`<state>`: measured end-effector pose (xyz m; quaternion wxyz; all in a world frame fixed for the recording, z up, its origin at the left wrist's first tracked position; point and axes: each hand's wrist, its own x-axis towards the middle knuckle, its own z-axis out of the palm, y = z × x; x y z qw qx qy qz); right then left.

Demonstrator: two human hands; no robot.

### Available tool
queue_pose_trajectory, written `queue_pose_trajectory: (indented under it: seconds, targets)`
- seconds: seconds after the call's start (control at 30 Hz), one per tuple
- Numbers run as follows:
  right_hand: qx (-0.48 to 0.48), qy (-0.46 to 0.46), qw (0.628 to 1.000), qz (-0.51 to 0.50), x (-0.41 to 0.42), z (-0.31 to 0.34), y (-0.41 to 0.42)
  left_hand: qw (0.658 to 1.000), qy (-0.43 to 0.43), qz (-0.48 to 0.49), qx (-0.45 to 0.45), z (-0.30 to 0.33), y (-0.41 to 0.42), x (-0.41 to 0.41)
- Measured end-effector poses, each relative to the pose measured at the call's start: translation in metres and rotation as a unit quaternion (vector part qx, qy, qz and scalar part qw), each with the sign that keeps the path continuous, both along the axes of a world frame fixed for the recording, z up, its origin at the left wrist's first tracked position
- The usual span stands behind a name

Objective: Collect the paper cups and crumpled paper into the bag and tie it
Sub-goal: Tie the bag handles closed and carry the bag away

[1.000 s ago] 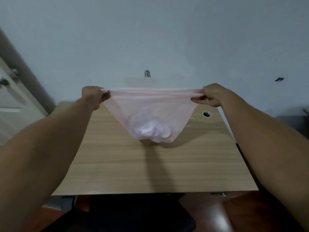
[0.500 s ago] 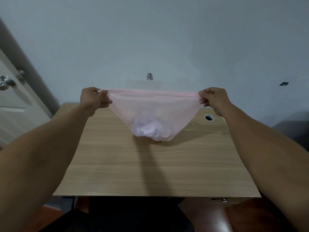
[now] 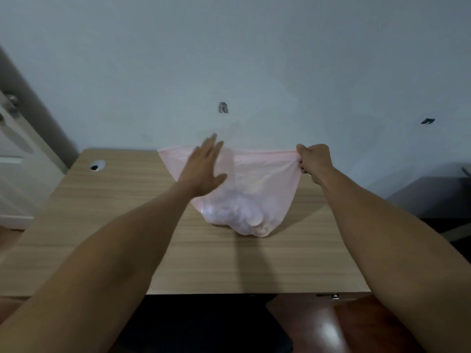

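Observation:
A thin pink plastic bag (image 3: 265,184) hangs over the wooden table (image 3: 102,225), its bottom resting on the top. White crumpled paper and cups (image 3: 239,215) show faintly through the bag's lower part. My right hand (image 3: 314,159) pinches the bag's right top corner and holds the rim up. With its fingers spread and flat, my left hand (image 3: 204,169) is in front of the bag's left half, holding nothing. The bag's left corner (image 3: 165,152) stands free to the left of that hand.
A round cable hole (image 3: 97,165) sits in the table's far left corner. A white door with a knob (image 3: 11,100) is at the left, a dark low surface (image 3: 433,197) at the right, and a dark chair seat (image 3: 204,327) lies below the table's near edge.
My left hand has let go of the bag's left corner and opened, moving right across the bag's front. The view has shifted so the bag lies further right.

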<state>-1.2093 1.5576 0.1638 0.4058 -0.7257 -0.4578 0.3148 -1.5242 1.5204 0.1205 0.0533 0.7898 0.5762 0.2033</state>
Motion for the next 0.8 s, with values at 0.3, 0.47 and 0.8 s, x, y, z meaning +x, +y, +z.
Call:
queue_pose_trajectory:
  seconds: [0.3,0.47,0.8]
  targets:
    - [-0.025,-0.103,0.994,-0.018,0.034,-0.018,-0.001,0.999,0.023,-0.024,-0.026,-0.014,0.031,0.044]
    - [0.058,-0.414,0.907,-0.044,-0.004,-0.026,-0.006,0.998,-0.003,-0.054,-0.032,-0.003,0.031,0.049]
    - [0.155,-0.481,0.813,0.29,-0.096,-0.047,-0.017,1.0,0.02,-0.004,-0.001,0.006,0.019,0.035]
